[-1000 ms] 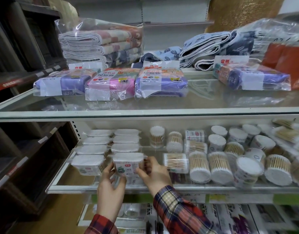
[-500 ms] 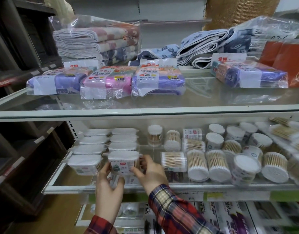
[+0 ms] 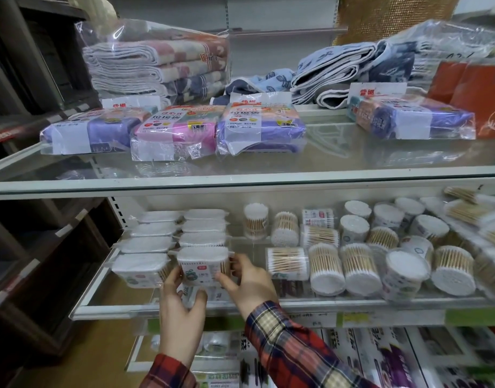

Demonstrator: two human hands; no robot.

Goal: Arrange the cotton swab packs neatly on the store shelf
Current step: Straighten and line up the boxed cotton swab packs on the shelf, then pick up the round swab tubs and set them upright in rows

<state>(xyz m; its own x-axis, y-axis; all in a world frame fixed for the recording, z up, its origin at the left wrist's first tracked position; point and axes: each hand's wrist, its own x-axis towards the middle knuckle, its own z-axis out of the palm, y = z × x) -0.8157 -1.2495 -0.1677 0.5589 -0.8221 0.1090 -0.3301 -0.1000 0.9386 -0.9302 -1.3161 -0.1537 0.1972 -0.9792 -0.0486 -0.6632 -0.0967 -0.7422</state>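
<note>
A person in a red plaid shirt reaches both hands to the near edge of a glass store shelf (image 3: 296, 302). The left hand (image 3: 180, 306) and the right hand (image 3: 247, 281) together hold one rectangular cotton swab pack (image 3: 203, 266), a clear box with a white top and a printed label on its front; the left fingers curl round its lower left corner and the right thumb and fingers pinch its right side. The pack stands at the near end of the right-hand column of two columns of rectangular packs (image 3: 182, 232) that run from near to far at the left end of the shelf. Just left of it sits another rectangular pack (image 3: 141, 268), touching or nearly touching. To the right, well spread along the same shelf, are round tubs of wooden cotton swabs (image 3: 361, 268), some upright and some lying on their sides, pointing various ways. On the glass shelf above (image 3: 240, 182) lie flat bags of purple and pink rubbish bags (image 3: 173, 133), with folded towels in clear wrap (image 3: 156, 63) behind them at the far left.
</note>
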